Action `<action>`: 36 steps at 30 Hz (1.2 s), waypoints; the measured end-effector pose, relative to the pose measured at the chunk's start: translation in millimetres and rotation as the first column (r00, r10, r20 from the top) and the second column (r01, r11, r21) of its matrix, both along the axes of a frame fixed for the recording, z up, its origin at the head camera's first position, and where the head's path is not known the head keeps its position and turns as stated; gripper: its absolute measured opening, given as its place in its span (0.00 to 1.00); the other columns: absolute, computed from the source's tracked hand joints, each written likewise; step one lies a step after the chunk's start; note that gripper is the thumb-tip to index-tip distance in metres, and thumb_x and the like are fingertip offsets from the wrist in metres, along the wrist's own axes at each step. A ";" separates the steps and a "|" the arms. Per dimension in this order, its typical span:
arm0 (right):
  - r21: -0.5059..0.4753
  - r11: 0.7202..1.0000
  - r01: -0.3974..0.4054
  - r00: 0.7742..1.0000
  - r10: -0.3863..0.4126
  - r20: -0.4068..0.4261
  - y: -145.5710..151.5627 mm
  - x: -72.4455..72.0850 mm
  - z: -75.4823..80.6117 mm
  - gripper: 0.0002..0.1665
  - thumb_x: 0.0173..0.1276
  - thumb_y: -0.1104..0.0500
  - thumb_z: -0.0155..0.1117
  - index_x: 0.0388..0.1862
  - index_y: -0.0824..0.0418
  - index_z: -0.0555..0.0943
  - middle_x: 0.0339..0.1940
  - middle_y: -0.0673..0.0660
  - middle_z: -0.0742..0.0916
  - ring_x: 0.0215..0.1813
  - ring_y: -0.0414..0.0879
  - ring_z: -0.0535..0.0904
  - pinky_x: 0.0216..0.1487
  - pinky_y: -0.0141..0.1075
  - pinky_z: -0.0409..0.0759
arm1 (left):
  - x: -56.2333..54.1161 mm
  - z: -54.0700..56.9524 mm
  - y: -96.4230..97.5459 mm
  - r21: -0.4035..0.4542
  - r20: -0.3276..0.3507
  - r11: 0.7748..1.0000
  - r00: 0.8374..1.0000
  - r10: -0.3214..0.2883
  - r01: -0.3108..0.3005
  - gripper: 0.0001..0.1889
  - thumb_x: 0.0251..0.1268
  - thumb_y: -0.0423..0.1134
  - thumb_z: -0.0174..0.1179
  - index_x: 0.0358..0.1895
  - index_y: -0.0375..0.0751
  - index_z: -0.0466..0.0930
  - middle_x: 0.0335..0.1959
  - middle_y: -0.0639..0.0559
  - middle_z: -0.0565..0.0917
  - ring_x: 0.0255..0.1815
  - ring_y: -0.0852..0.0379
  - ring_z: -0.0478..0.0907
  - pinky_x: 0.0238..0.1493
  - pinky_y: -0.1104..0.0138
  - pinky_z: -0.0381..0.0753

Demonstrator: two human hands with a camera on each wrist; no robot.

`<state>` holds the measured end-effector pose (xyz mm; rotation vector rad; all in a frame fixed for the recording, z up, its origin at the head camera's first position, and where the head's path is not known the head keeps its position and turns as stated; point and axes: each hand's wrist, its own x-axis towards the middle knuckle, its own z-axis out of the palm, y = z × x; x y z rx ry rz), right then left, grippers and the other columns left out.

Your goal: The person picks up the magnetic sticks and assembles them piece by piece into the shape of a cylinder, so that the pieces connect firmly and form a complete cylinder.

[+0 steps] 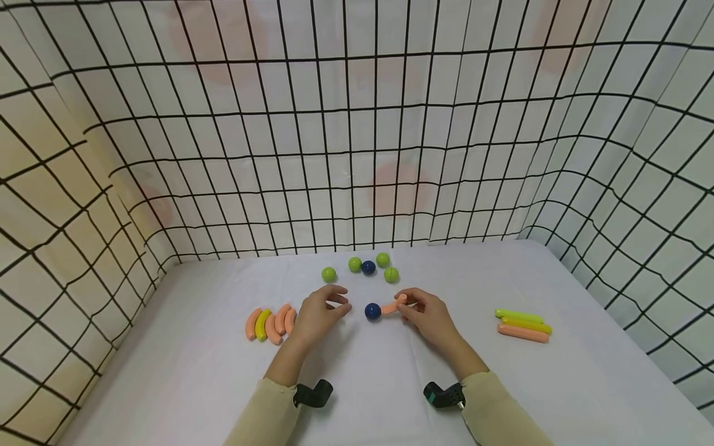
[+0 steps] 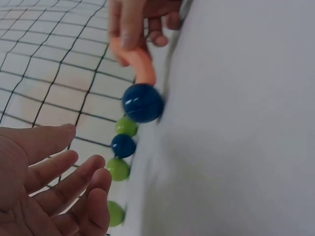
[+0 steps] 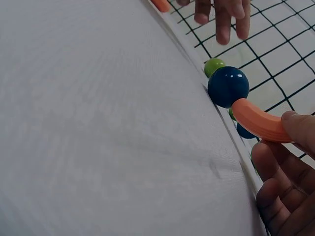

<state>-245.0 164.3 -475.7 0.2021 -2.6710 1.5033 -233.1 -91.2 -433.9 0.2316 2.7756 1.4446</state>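
Observation:
An orange curved stick [image 3: 261,122] is pinched between the thumb and fingers of my right hand [image 1: 428,314]. Its far end meets a dark blue ball [image 1: 372,311]; whether the two are joined or only touching I cannot tell. To the left of that ball, a short gap away, my left hand [image 1: 322,314] holds nothing, its fingers loosely bent and spread. In the left wrist view the blue ball [image 2: 142,103] appears between the two hands, beyond the left fingertips.
Several green balls [image 1: 329,274] and another blue ball [image 1: 368,267] lie at the back of the white table [image 1: 379,396]. Curved orange and yellow sticks [image 1: 262,324] are at left, straight sticks [image 1: 522,333] at right. A black grid [image 1: 346,111] surrounds the back and sides.

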 end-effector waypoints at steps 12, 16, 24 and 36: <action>-0.049 0.998 0.030 0.998 -0.026 0.065 0.1 0.5 -1.3 0.12 0.70 0.56 0.67 0.51 0.53 0.83 0.39 0.55 0.85 0.23 0.43 0.74 0.22 0.31 0.74 | -3.9 18.6 -44.8 0.018 0.029 0.996 0.995 0.092 -0.093 0.20 0.65 0.40 0.67 0.60 0.45 0.79 0.50 0.49 0.86 0.49 0.49 0.83 0.45 0.62 0.83; -0.057 0.998 0.027 0.998 -0.023 0.066 0.4 0.0 -2.4 0.12 0.70 0.56 0.67 0.51 0.53 0.83 0.37 0.55 0.85 0.22 0.43 0.73 0.21 0.31 0.73 | -3.1 22.6 -60.4 0.012 0.033 0.996 0.996 0.087 -0.087 0.21 0.66 0.39 0.66 0.61 0.46 0.78 0.54 0.47 0.85 0.52 0.48 0.83 0.45 0.60 0.83; -0.045 0.999 0.010 0.999 -0.008 0.046 2.7 -0.8 -2.8 0.12 0.71 0.56 0.66 0.52 0.53 0.83 0.36 0.55 0.85 0.22 0.42 0.74 0.22 0.30 0.73 | -1.6 30.4 -92.6 -0.068 0.075 0.980 0.979 0.191 -0.186 0.24 0.69 0.43 0.63 0.66 0.44 0.73 0.66 0.43 0.76 0.63 0.43 0.76 0.59 0.49 0.77; -0.051 0.999 0.004 0.999 -0.002 0.046 1.6 1.2 -0.8 0.13 0.71 0.56 0.66 0.53 0.54 0.83 0.37 0.55 0.85 0.21 0.42 0.73 0.21 0.30 0.73 | -1.5 19.2 -121.7 -0.203 0.096 0.944 0.954 0.284 -0.260 0.28 0.68 0.40 0.62 0.69 0.37 0.68 0.67 0.34 0.73 0.63 0.36 0.72 0.60 0.45 0.76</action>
